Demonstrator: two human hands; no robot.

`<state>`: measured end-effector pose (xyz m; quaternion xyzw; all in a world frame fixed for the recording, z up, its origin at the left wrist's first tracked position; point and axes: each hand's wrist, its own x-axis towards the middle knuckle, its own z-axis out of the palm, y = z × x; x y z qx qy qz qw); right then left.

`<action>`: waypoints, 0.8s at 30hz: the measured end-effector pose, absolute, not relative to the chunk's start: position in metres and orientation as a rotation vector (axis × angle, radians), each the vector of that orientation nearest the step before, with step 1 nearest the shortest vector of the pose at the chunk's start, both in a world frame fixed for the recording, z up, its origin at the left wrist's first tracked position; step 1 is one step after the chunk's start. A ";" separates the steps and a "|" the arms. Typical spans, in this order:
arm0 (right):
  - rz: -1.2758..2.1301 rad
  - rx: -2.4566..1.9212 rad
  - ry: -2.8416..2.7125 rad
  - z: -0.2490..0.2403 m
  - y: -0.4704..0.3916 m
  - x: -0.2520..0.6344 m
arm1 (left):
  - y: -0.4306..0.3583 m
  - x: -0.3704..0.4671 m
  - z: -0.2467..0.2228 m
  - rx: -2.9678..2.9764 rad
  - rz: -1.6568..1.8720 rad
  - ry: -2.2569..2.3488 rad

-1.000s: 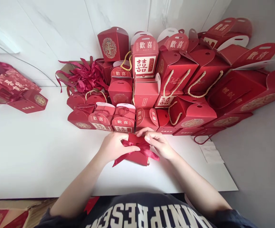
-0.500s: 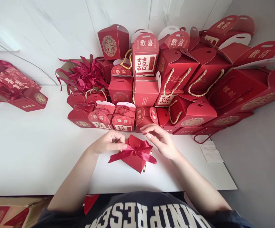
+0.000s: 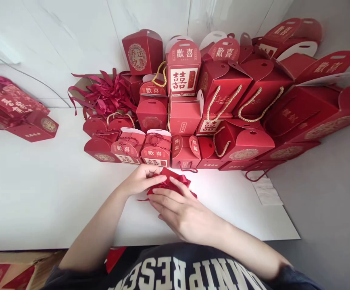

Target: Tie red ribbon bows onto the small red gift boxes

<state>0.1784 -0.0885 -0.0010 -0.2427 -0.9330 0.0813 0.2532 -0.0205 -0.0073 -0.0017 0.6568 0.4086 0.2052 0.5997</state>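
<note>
A small red box [image 3: 166, 172] with a red ribbon bow [image 3: 183, 179] on top lies on the white table in front of me. My left hand [image 3: 140, 179] is closed at the bow's left side, thumb over the ribbon and fingers curled. Reaching across the near side of the box, my right hand [image 3: 182, 209] has its fingers stretched out and its thumb on the bow. It covers much of the box and the ribbon. One ribbon tail sticks out to the left beneath my hands.
Stacked red gift boxes [image 3: 185, 117] stand behind my hands along the wall, beside a heap of red ribbons [image 3: 111, 94]. More red boxes [image 3: 37, 127] sit at the far left. White paper [image 3: 267, 189] lies near the right edge. An open carton [image 3: 46, 266] stands below the table.
My right hand has moved from the box's right side down and left, over its near side and the bow. My left hand has shifted slightly right, its thumb further onto the ribbon.
</note>
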 end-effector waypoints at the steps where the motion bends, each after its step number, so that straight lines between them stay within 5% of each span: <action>1: 0.309 -0.648 -2.527 0.003 -0.089 0.186 | -0.008 -0.019 -0.001 1.547 0.486 0.951; 13: 1.083 -0.481 -2.204 0.009 -0.102 0.248 | -0.017 -0.025 0.011 1.652 0.422 1.032; 20: 1.146 -1.332 -1.682 -0.015 -0.104 0.247 | -0.027 -0.050 0.045 1.829 0.357 1.387; 24: 1.549 -1.031 -1.688 -0.022 -0.109 0.231 | -0.059 -0.043 0.042 2.021 0.447 1.596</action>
